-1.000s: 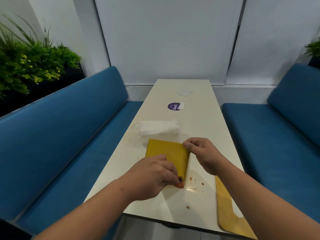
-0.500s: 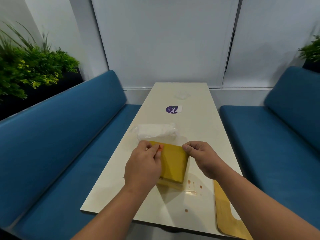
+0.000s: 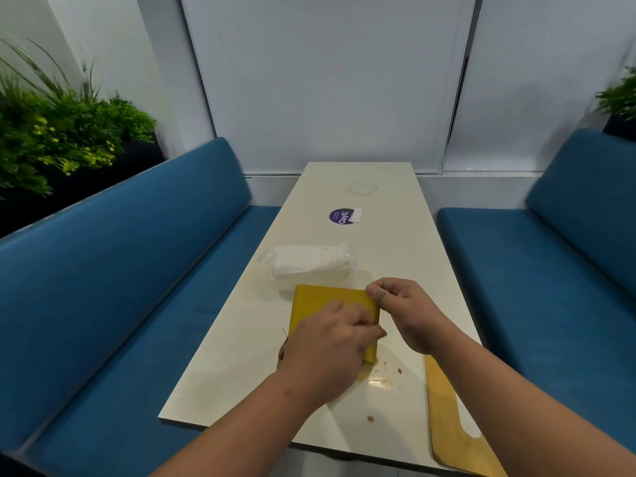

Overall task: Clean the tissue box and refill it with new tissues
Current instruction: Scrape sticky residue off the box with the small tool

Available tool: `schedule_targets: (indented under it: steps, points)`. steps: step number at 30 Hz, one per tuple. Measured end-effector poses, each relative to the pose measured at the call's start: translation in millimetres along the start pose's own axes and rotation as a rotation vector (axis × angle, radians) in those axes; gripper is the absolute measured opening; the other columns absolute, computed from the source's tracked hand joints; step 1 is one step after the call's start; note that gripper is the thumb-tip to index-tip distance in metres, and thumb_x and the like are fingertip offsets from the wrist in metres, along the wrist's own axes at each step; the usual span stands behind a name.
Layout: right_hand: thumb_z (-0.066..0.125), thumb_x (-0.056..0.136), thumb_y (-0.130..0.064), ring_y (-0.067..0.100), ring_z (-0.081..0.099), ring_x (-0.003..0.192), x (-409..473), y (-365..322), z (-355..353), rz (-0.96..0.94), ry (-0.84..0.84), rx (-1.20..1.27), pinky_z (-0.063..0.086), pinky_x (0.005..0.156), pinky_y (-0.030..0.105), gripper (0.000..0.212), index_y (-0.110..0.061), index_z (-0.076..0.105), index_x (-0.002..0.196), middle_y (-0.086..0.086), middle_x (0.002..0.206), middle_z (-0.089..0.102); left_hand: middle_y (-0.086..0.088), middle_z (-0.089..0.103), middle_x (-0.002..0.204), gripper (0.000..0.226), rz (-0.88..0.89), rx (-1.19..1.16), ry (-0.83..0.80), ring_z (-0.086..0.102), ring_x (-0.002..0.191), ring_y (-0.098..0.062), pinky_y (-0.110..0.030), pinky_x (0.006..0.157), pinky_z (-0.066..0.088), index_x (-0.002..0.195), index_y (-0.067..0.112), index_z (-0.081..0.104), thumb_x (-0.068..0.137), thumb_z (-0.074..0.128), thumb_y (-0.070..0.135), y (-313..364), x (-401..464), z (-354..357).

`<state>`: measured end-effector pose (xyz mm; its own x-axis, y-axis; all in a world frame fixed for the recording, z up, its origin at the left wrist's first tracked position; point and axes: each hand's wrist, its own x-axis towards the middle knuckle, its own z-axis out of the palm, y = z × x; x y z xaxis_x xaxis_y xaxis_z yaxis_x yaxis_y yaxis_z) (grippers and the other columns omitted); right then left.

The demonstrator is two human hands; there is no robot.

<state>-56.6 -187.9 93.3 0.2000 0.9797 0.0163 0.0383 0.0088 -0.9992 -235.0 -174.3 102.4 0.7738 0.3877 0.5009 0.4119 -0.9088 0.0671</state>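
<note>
Here, largest to smallest:
Benches: two blue padded benches (image 3: 113, 277) flanked the table, with green plants (image 3: 58, 132) behind the left one.
Table: a long cream table (image 3: 385, 242) ran away from the person; brownish drips (image 3: 399, 370) marked its near end, just right of the box.
Lid: a light wooden panel with a cut-out (image 3: 447, 428), likely the box's lid, lay at the near right edge of the table.
Tissue box: the yellow tissue box (image 3: 320, 304) stood on the table's near half, between the two hands and just in front of the tissue pack.
Tissue pack: a plastic-wrapped pack of white tissues (image 3: 309, 261) lay unopened just beyond the box.
Sticker: a round purple sticker (image 3: 342, 216) sat farther up the table.
Left hand: the left hand (image 3: 330, 352) lay over the box's near right part, fingers curled and pressed down on it; whatever it wiped with was hidden, so its grip could not be told.
Right hand: the right hand (image 3: 402, 311) pinched the box's far right corner, a closed grip steadying it.
Step in hand: cleaning, judged from the wiping pose and the sealed pack.
Next move: it probably called for finishing the box's surfaces and the drips, then tearing open the pack and loading it.
</note>
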Motion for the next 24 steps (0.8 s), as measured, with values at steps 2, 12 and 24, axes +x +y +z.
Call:
schedule_targets:
  steps: [2, 12, 24]
  points:
    - [0.055, 0.097, -0.019, 0.017, 0.054, 0.076, 0.3, -0.9, 0.9, 0.006, -0.003, -0.005, 0.047, 0.079, 0.030, 0.025, -0.001, 0.066, 0.084, 0.007, 0.074, 0.056, 0.016, 0.062, 0.100, 0.031, 0.062, -0.013, -0.081, 0.050, 0.083, -0.012, -0.028, 0.057, 0.051, 0.107, 0.034, 0.072, 0.078, 0.073, 0.022, -0.4, -9.3, -2.4]
    - [0.055, 0.097, -0.021, 0.015, 0.057, 0.083, -2.2, -0.1, 1.9, 0.007, 0.007, -0.044, 0.048, 0.079, 0.025, 0.023, -0.005, 0.068, 0.088, 0.006, 0.082, 0.061, 0.021, 0.056, 0.098, 0.018, -0.698, -0.407, 0.258, 0.052, 0.094, 0.007, -0.014, 0.084, 0.045, 0.107, 0.033, 0.069, 0.096, 0.055, 0.030, -32.8, -6.7, -39.4]
    - [0.053, 0.099, -0.020, 0.024, 0.060, 0.087, -5.7, 3.0, 7.4, -0.034, 0.014, 0.003, 0.047, 0.087, 0.038, 0.026, -0.008, 0.072, 0.086, 0.016, 0.086, 0.069, 0.002, 0.060, 0.112, 0.042, -0.520, -0.169, 0.220, 0.054, 0.095, -0.015, -0.028, 0.075, 0.053, 0.126, 0.016, 0.063, 0.098, 0.038, 0.036, 24.5, 18.5, 11.2]
